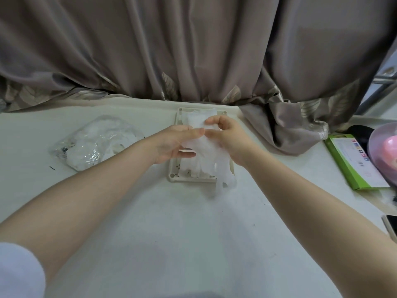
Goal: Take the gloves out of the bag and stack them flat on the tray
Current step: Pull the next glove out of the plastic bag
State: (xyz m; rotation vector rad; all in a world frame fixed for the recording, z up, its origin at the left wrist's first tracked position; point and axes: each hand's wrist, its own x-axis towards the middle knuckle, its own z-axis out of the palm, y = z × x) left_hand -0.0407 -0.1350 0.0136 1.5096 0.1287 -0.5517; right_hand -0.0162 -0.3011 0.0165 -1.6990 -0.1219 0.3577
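Observation:
A cream tray [173,171] lies at the middle of the white table with thin translucent gloves [198,166] piled on it, some fingers hanging over its near edge. Just above the tray I hold one translucent glove [198,120]. My right hand [229,138] pinches it between thumb and fingers near its upper part. My left hand [175,144] lies with straight fingers against the glove from the left. The clear plastic bag [96,141], still holding white gloves, lies on the table to the left of the tray.
A grey-brown curtain [193,50] hangs behind the table and bunches onto its right rear corner. A green box [354,162], a pink domed object [384,151] and a phone [391,227] sit along the right edge.

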